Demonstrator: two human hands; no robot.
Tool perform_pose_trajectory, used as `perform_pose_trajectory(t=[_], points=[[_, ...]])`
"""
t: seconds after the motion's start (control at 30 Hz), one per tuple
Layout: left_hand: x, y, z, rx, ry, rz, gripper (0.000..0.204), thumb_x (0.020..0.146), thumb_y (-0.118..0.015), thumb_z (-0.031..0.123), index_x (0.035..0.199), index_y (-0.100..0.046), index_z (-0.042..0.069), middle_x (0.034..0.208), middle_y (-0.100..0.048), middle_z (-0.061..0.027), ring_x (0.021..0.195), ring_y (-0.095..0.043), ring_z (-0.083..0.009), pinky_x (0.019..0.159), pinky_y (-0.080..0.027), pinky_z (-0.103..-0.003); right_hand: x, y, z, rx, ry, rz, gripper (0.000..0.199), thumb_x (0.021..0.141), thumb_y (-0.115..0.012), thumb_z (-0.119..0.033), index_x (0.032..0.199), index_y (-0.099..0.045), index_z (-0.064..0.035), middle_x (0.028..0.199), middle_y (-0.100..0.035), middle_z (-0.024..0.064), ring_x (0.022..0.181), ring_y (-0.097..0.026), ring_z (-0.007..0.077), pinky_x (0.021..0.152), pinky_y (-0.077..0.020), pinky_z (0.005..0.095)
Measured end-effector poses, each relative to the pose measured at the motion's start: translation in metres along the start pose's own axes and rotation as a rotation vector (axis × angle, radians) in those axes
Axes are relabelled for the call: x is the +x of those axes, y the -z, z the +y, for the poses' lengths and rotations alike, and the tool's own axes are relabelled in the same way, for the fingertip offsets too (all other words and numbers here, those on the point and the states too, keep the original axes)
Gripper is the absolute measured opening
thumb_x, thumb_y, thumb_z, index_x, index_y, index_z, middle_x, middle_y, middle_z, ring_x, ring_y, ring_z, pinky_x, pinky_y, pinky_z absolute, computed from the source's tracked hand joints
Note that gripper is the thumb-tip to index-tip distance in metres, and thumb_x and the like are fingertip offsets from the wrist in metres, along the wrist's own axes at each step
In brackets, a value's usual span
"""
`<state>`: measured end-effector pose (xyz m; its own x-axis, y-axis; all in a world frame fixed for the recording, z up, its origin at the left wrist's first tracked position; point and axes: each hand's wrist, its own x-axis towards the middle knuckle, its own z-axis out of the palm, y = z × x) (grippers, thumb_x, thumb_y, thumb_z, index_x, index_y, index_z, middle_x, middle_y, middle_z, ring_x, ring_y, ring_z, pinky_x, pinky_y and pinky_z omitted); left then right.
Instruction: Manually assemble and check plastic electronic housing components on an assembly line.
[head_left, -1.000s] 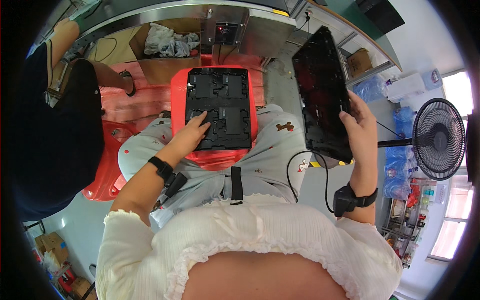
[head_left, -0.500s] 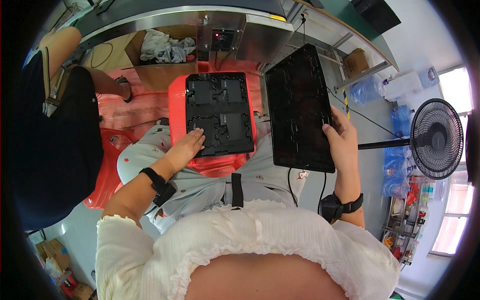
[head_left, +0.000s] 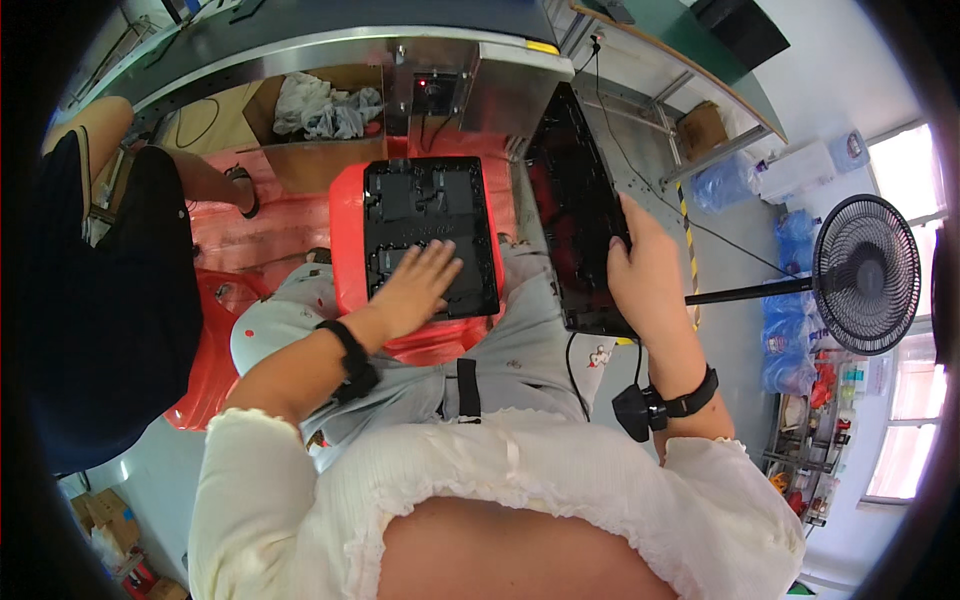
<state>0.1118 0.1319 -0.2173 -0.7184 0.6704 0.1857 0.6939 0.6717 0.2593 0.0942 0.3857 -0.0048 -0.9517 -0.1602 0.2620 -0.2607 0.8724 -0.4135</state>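
A black moulded plastic tray (head_left: 415,213) with shaped recesses lies flat on a red plastic-covered seat (head_left: 348,235) in front of my knees. My left hand (head_left: 418,284) rests over its near half, fingers spread, holding nothing; part of the tray is hidden beneath it. To the right, my right hand (head_left: 642,262) grips the right edge of a second black plastic tray (head_left: 572,205), thumb on its face. That tray is tilted steeply, held up beside the first and apart from it. Its surface is dark and glossy.
A metal-edged workbench (head_left: 330,50) runs across the far side, with a cardboard box (head_left: 320,165) of crumpled plastic under it. A person in dark clothes (head_left: 120,320) sits close on my left. A black fan (head_left: 868,275) and blue water bottles (head_left: 790,330) stand at right.
My left hand has slid right and slightly away across the lying tray, its fingers spreading. My right hand has turned the raised tray more edge-on and shifted it slightly left.
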Motion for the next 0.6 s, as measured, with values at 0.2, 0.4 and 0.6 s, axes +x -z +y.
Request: perform_pose_trajectory(t=[0.2,0.4,0.6], points=[[0.016,-0.005,0.017,-0.022,0.013,-0.278,0.061,0.087,-0.047,0.034,0.133,-0.032,-0.004,0.144,-0.017,-0.0226,0.136,-0.015,-0.0313,0.109,-0.014,-0.049,0.015,-0.044,-0.007,-0.249,0.125,-0.027,0.051,0.07,-0.051,0.003,0.119,-0.04,0.0111,0.094,-0.054,0.0217,0.09,-0.053,0.0368,0.075,-0.0472,0.0409],[0.012,0.027,-0.045,-0.039,0.357,0.377,0.043,0.084,-0.047,0.01,0.123,-0.043,-0.006,0.135,-0.034,-0.0239,0.127,-0.031,-0.0384,0.106,-0.022,-0.048,0.025,-0.145,-0.047,-0.36,0.185,-0.21,0.058,0.067,-0.06,-0.003,0.118,-0.041,0.0144,0.095,-0.051,0.0166,0.09,-0.051,0.028,0.069,-0.0509,0.027],[0.004,0.005,-0.116,-0.652,0.71,0.271,0.042,0.087,-0.042,0.004,0.129,-0.041,-0.002,0.135,-0.038,-0.0223,0.129,-0.032,-0.0325,0.109,-0.019,-0.043,0.015,-0.224,-0.073,0.068,0.15,-0.226,0.06,0.072,-0.06,-0.008,0.123,-0.035,0.0104,0.101,-0.044,0.0236,0.093,-0.048,0.0368,0.074,-0.0491,0.0375]])
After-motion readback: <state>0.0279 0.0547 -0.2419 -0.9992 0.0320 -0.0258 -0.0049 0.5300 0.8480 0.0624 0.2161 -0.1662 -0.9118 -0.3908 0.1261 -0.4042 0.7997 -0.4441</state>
